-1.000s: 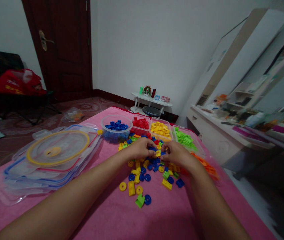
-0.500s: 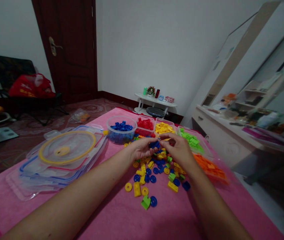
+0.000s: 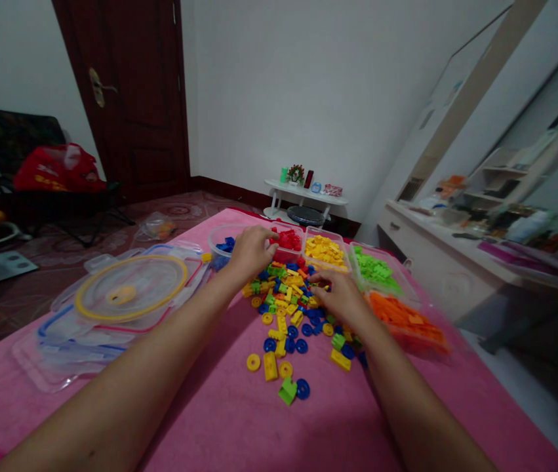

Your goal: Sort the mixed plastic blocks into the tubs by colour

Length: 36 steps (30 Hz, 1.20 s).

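Observation:
My left hand [image 3: 252,250] hovers palm down at the right rim of the round tub of blue bricks [image 3: 224,245], its fingertips near the box of red bricks [image 3: 288,240]. Its finger and thumb tips are apart, and I see nothing between them. My right hand [image 3: 341,294] reaches over the right side of the mixed pile of toy bricks [image 3: 283,288], fingers bent and apart, close to yellow and blue pieces. Loose blue wheels [image 3: 301,346], yellow wheels [image 3: 254,362] and a green brick [image 3: 287,391] lie nearer me on the pink cloth [image 3: 219,406].
Clear boxes of yellow bricks [image 3: 325,250], green bricks [image 3: 374,270] and orange bricks [image 3: 409,321] curve round the pile's back and right. Stacked clear lids [image 3: 131,288] lie at the left. Beyond stand a white low table [image 3: 303,192] and a dresser [image 3: 436,255].
My hands were together over the pile around a blue piece; they have parted. The left has moved up and left to the blue tub, the right slightly down, and the blue piece is no longer visible between them.

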### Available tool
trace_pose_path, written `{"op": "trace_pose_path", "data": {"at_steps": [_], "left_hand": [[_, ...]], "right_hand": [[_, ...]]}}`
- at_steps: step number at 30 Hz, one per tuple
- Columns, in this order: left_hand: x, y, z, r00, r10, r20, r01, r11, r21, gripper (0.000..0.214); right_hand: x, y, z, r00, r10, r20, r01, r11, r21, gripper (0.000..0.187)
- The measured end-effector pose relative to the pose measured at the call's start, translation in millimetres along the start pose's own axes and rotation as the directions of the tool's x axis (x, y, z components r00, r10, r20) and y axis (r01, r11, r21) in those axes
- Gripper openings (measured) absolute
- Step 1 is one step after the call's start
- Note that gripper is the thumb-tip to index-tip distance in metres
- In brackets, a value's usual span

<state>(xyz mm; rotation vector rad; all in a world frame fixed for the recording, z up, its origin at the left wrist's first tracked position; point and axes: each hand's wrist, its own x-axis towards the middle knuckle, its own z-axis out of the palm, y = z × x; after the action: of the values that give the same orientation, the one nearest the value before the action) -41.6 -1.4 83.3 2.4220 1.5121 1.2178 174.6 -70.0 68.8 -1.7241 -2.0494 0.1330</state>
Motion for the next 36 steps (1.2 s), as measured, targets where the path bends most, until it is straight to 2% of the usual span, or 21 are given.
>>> {"op": "trace_pose_path", "data": {"at_steps": [2, 5, 7, 9, 13, 19, 28, 31, 33, 36], "left_hand": [[-5.4, 12.8, 10.2, 0.989, 0.117, 0.089, -0.113, 0.992, -0.057, 0.028], [-16.8, 32.9, 24.7, 0.907, 0.3, 0.296, -0.281, 0.954, -0.105, 0.029], [-26.7, 42.9, 32.5, 0.842, 0.348, 0.412, -0.354, 0.933, -0.064, 0.028], [-36.5, 49.9, 38.8, 0.819, 0.342, 0.46, -0.392, 0.92, 0.013, 0.026], [-48.7, 58.2, 46.7, 0.855, 0.256, 0.45, -0.357, 0.922, 0.153, 0.029], [-45.9, 59.6, 46.8, 0.87, 0.196, 0.452, -0.295, 0.942, 0.158, 0.025], [-48.0, 57.8, 44.4, 0.84, 0.197, 0.506, -0.318, 0.934, 0.165, 0.023], [-44.1, 58.5, 36.7, 0.832, 0.21, 0.514, -0.332, 0.93, 0.157, 0.024], [-37.4, 56.9, 25.9, 0.842, 0.198, 0.501, -0.306, 0.941, 0.143, 0.024], [-26.0, 51.7, 7.6, 0.89, 0.042, 0.453, -0.162, 0.959, 0.23, 0.026]], "right_hand": [[-1.2, 2.3, 7.3, 0.997, 0.021, 0.072, -0.016, 0.997, -0.078, 0.027], [-4.2, -0.1, 10.3, 0.982, 0.071, 0.174, -0.038, 0.981, -0.188, 0.03], [-6.3, -2.8, 8.3, 0.971, 0.109, 0.213, -0.052, 0.965, -0.258, 0.028], [-8.0, -4.9, 5.7, 0.964, 0.131, 0.233, -0.057, 0.952, -0.301, 0.025], [-9.8, -7.4, 4.6, 0.964, 0.125, 0.236, -0.049, 0.951, -0.305, 0.021], [-9.9, -12.4, 6.6, 0.964, 0.106, 0.245, -0.03, 0.955, -0.296, 0.012], [-8.7, -10.1, 8.8, 0.963, 0.097, 0.25, -0.019, 0.954, -0.298, 0.014], [-8.7, -10.2, 8.7, 0.962, 0.093, 0.255, -0.012, 0.954, -0.301, 0.015], [-8.4, -10.6, 8.5, 0.961, 0.101, 0.257, -0.022, 0.956, -0.293, 0.016], [-7.7, -10.6, 8.5, 0.961, 0.1, 0.257, -0.027, 0.962, -0.273, 0.018]]}}
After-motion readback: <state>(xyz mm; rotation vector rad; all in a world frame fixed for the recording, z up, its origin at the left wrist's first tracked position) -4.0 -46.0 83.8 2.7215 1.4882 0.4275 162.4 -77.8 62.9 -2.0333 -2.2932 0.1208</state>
